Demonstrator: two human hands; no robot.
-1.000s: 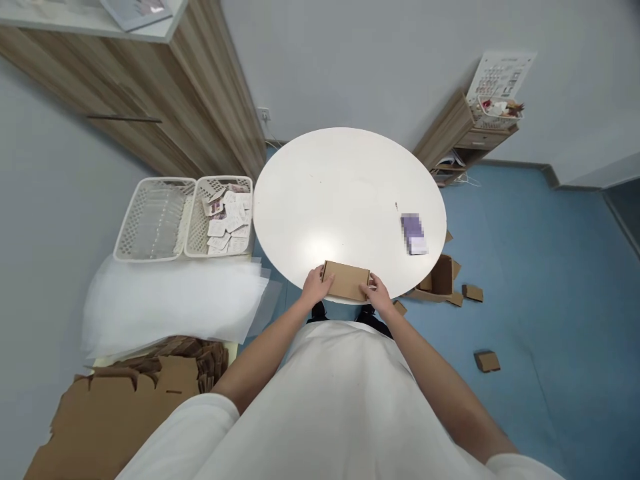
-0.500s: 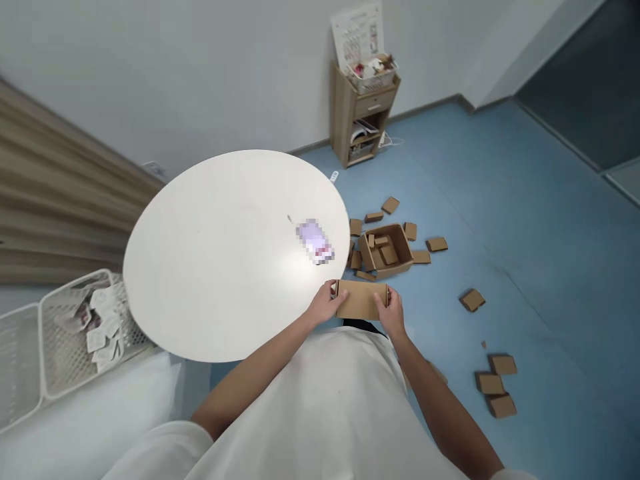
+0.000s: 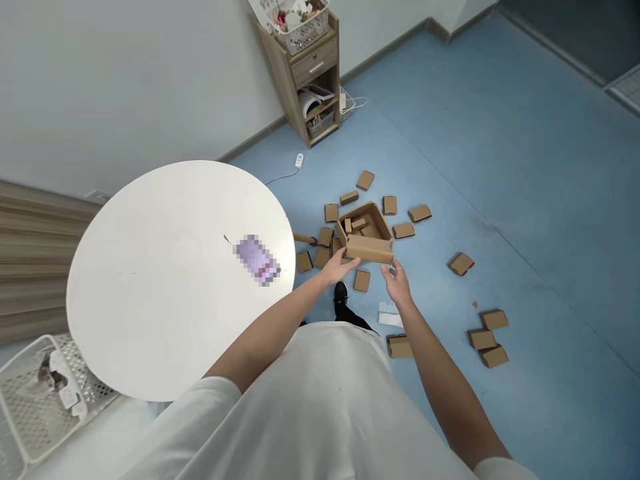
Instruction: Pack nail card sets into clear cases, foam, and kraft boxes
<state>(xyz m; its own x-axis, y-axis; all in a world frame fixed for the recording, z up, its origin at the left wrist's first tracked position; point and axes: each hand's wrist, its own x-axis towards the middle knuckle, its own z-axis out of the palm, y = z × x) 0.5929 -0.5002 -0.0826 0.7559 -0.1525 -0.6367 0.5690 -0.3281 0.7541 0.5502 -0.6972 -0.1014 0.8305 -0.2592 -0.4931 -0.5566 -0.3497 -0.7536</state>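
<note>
The left hand (image 3: pixel 336 268) is loosely spread, its thumb apart from the fingers, with the fingertips by the left end of a small cardboard box (image 3: pixel 369 249) and the thumb just below the near edge. The right hand (image 3: pixel 399 285) is also spread, thumb and fingers parted, their tips pointing up at the box's near right corner; whether either hand touches the box cannot be told. The box lies beyond the fingertips and between the two hands, in front of the near side of a larger open carton (image 3: pixel 379 221) on the floor, and overlaps it in the view. It is plain brown, closed and oblong, with its long side running across in front of the person and its right end a little lower in the view. Smaller boxes lie inside the carton, and more brown boxes (image 3: pixel 389 205) lie around it on the blue floor (image 3: pixel 500 167). A round white table (image 3: pixel 165 287) stands to the left.
</note>
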